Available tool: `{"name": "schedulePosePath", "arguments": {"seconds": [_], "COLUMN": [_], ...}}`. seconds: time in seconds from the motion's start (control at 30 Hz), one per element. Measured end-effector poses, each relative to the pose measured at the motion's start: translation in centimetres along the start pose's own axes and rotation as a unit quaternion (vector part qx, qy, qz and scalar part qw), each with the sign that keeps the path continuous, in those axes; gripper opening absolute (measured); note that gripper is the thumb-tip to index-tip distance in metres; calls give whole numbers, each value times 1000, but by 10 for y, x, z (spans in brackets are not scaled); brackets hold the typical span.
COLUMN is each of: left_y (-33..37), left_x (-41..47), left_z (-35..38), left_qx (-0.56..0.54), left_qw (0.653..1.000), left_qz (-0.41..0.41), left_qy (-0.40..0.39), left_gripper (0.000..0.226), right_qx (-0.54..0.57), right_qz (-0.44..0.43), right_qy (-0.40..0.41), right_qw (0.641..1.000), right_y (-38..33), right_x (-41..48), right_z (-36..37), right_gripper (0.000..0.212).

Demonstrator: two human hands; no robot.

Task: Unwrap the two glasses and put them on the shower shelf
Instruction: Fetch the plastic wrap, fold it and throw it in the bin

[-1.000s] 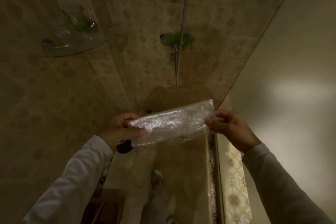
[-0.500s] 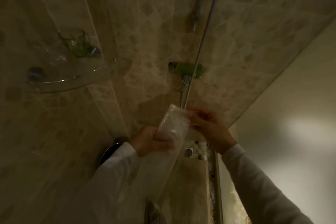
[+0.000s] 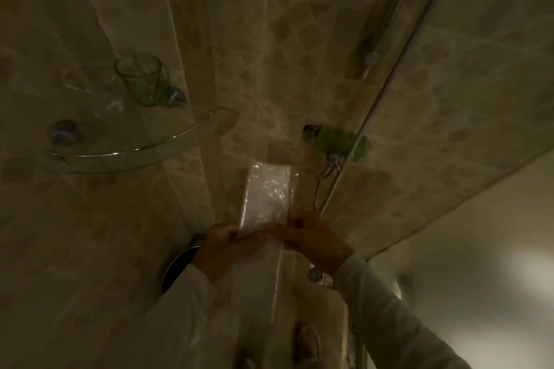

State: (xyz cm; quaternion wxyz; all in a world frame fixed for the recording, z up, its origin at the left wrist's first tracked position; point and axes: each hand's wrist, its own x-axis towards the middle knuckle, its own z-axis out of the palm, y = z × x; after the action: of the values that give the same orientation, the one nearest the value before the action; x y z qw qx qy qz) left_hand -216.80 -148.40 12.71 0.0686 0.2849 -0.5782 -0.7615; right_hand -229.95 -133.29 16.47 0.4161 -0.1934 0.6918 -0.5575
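Gripping bubble wrap (image 3: pixel 266 192) upright: left hand (image 3: pixel 223 244), right hand (image 3: pixel 311 237), raised, thumbs pinching lower end.

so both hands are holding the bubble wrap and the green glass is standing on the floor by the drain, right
Not quite. The green glass is not on the floor: it stands on the glass corner shelf fixed to the tiled wall, as the head view shows. The rest holds: the left hand and the right hand both hold the bubble wrap.

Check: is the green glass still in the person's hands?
No. The green glass stands on the shelf, while both the left hand and right hand hold only bubble wrap.
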Motion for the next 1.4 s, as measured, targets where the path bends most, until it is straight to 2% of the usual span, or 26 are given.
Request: {"name": "schedulePosePath", "arguments": {"seconds": [0.03, 0.13, 0.23, 0.33, 0.43, 0.53, 0.6, 0.63, 0.7, 0.77, 0.83, 0.87, 0.93, 1.0, 1.03, 1.17, 1.23, 1.3, 1.4], "left_y": [3, 12, 19, 25, 24, 24, 25, 25, 19, 13, 10, 8, 4, -3, -6, -12, -15, -21, -29], "left_x": [2, 10, 16, 20, 23, 22, 19, 17, 15, 12, 9, 5, -2, -8, -10, -19, -25, -31, -41], "left_z": [-1, -6, -11, -11, -3, 7, 15, 20, 28, 40, 50, 54, 56, 57, 59, 68, 74, 77, 76], "left_qx": [-10, -56, -74, -113, -190, -271, -351, -365, -315, -280, -298, -302, -301, -279, -266, -284, -300, -293, -246], "left_qw": [1000, 997, 994, 981, 959, 929, 901, 895, 911, 912, 887, 873, 847, 821, 810, 768, 772, 783, 783], "left_qz": [9, 6, 10, 28, 43, 18, -22, -45, -51, -13, 13, 25, 42, 61, 71, 81, 63, 45, 30], "left_qy": [19, 50, 82, 154, 204, 250, 255, 252, 261, 299, 353, 381, 436, 495, 518, 568, 557, 546, 571], "left_gripper": [57, 39, 19, 22, 18, 24, 18, 23, 28, 30, 26, 21, 17, 23, 25, 22, 24, 37, 43], "right_qx": [-18, -57, -13, 4, -14, -34, -55, -61, -80, -83, -65, -45, 10, 2, -25, -111, -112, -127, -140], "right_qz": [1, -27, -24, -25, -76, -156, -192, -208, -218, -198, -138, -78, 85, 171, 169, 83, 76, 87, 141], "right_qy": [-29, -35, -100, -174, -210, -286, -327, -339, -362, -391, -412, -416, -422, -435, -450, -460, -461, -463, -507], "right_qw": [999, 997, 995, 984, 975, 945, 924, 916, 903, 895, 898, 905, 903, 884, 876, 877, 877, 873, 839], "right_y": [-1, -6, -18, -31, -41, -49, -50, -49, -49, -49, -45, -43, -37, -26, -24, -20, -16, -17, -21], "right_x": [7, 33, 63, 89, 114, 133, 147, 153, 158, 159, 167, 168, 165, 160, 154, 141, 141, 140, 136], "right_z": [2, 1, -5, -3, 0, -4, -8, -10, -9, -7, -6, -3, 4, 9, 13, 28, 34, 40, 47], "right_gripper": [31, 36, 31, 20, 22, 10, 19, 21, 19, 13, 31, 38, 36, 66, 66, 32, 24, 23, 27]}}
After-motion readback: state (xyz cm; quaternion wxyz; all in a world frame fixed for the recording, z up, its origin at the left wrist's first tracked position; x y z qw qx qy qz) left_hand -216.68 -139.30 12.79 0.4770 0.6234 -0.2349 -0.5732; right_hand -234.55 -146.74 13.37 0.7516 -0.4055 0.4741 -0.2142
